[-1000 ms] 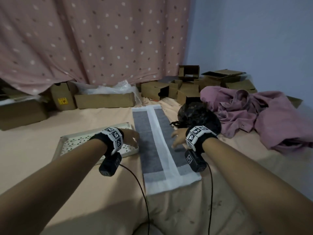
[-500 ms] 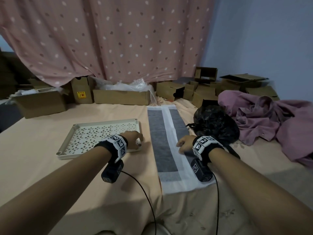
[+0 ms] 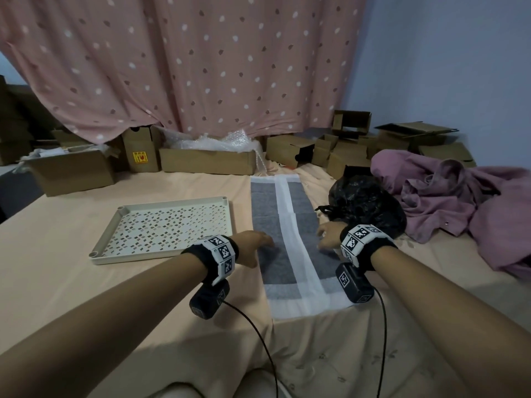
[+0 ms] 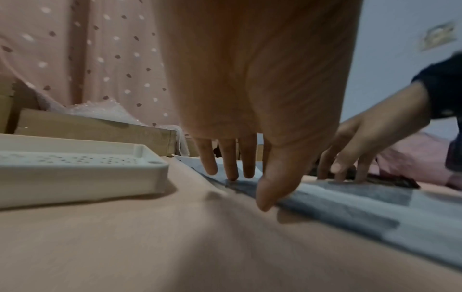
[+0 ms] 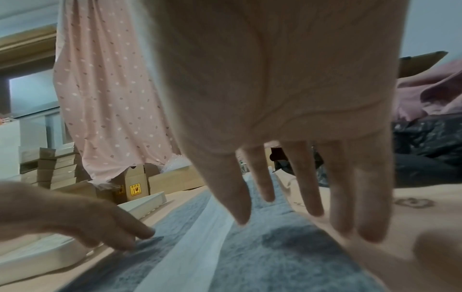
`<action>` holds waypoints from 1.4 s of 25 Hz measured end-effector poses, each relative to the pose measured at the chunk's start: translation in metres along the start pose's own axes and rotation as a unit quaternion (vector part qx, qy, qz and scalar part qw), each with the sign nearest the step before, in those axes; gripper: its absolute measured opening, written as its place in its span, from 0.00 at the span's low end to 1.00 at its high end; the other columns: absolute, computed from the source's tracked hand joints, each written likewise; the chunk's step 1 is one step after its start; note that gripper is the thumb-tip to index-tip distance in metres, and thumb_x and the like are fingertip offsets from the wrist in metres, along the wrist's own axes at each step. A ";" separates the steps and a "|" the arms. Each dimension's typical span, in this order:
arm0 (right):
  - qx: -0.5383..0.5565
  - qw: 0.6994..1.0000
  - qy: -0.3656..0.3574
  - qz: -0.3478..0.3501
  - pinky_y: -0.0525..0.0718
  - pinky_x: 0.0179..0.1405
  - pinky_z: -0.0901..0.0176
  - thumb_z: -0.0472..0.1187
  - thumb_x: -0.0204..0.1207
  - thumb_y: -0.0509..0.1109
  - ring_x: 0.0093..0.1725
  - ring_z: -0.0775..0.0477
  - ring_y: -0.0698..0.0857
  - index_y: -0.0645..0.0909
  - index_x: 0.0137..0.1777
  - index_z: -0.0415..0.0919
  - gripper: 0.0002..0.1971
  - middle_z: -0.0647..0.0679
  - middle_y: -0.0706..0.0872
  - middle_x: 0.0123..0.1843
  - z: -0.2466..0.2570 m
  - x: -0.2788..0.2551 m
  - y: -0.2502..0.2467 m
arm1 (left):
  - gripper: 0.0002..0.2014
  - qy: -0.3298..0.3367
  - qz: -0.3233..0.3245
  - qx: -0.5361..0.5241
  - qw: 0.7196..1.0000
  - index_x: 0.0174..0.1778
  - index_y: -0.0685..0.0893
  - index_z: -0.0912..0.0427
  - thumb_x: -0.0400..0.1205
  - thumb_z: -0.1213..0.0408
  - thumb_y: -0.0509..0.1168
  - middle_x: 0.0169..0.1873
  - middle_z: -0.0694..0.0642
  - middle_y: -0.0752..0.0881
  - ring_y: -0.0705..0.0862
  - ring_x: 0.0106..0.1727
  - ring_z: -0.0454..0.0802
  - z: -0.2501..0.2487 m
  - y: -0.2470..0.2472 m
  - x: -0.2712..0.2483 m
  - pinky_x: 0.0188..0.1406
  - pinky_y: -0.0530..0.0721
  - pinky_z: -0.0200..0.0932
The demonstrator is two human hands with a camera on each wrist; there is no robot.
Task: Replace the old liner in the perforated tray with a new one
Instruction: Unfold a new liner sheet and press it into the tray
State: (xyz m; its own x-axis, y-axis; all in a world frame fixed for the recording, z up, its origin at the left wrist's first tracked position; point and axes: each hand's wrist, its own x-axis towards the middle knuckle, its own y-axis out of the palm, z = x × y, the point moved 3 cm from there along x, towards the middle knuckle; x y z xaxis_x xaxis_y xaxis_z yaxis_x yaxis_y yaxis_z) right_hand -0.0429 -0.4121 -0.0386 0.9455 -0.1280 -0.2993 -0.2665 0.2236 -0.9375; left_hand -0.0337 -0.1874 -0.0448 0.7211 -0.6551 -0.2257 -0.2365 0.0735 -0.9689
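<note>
A cream perforated tray [image 3: 107,234] lies bare on the peach bedsheet, left of centre; its near corner [image 4: 82,177] shows in the left wrist view. Right of it lies a long grey-and-white liner [image 3: 287,225], folded into a strip. My left hand [image 3: 255,242] rests on the liner's left edge, fingers straight on the grey part and thumb tip at the edge [image 4: 250,185]. My right hand [image 3: 327,235] hovers at the liner's right edge with its fingers spread and straight [image 5: 277,213], holding nothing. The liner [image 5: 200,247] runs between both hands.
A knotted black plastic bag [image 3: 365,205] sits just right of the liner, beyond my right hand. A crumpled purple garment [image 3: 448,202] lies further right. Cardboard boxes [image 3: 207,160] and bubble wrap line the far side under a dotted pink curtain.
My left hand left the tray's near right corner and moved right onto the liner's left edge. My right hand stayed at the liner's right edge.
</note>
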 end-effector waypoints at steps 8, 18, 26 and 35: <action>0.028 0.998 -0.046 -0.034 0.81 0.69 0.54 0.36 0.67 0.79 0.70 0.45 0.81 0.79 0.71 0.42 0.30 0.45 0.81 0.73 0.002 -0.014 0.018 | 0.25 0.016 0.016 0.100 0.995 0.75 0.73 0.46 0.80 0.57 0.62 0.66 0.57 0.78 0.78 0.67 0.59 -0.007 0.015 -0.010 0.64 0.77 0.48; 0.119 0.987 -0.092 0.050 0.79 0.29 0.68 0.33 0.75 0.73 0.31 0.58 0.82 0.82 0.62 0.38 0.16 0.51 0.79 0.41 -0.002 -0.043 0.020 | 0.21 0.098 -0.015 0.067 0.993 0.70 0.79 0.49 0.79 0.54 0.65 0.68 0.50 0.81 0.81 0.66 0.51 -0.012 0.017 -0.051 0.69 0.79 0.46; 0.177 0.966 -0.161 0.098 0.82 0.33 0.66 0.22 0.72 0.64 0.32 0.55 0.83 0.84 0.63 0.40 0.22 0.46 0.87 0.41 -0.032 -0.076 0.037 | 0.15 0.018 -0.047 -0.105 0.993 0.51 0.88 0.63 0.84 0.56 0.62 0.37 0.47 0.85 0.82 0.38 0.45 0.001 0.022 -0.066 0.39 0.78 0.27; 0.298 0.945 -0.137 -0.008 0.74 0.26 0.76 0.36 0.78 0.71 0.30 0.52 0.77 0.81 0.32 0.42 0.12 0.49 0.80 0.30 -0.028 -0.056 0.034 | 0.19 -0.116 -0.006 -0.487 0.865 0.70 0.76 0.70 0.87 0.62 0.57 0.62 0.64 0.83 0.85 0.57 0.58 0.015 0.020 -0.057 0.45 0.90 0.38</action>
State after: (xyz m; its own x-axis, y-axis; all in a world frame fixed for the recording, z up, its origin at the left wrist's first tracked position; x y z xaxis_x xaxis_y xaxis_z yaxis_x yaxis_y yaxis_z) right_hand -0.1102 -0.4242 -0.0583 0.9832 0.1005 -0.1522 -0.1762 0.7390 -0.6502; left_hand -0.0693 -0.1374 -0.0525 0.8123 -0.4739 -0.3400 -0.5830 -0.6760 -0.4506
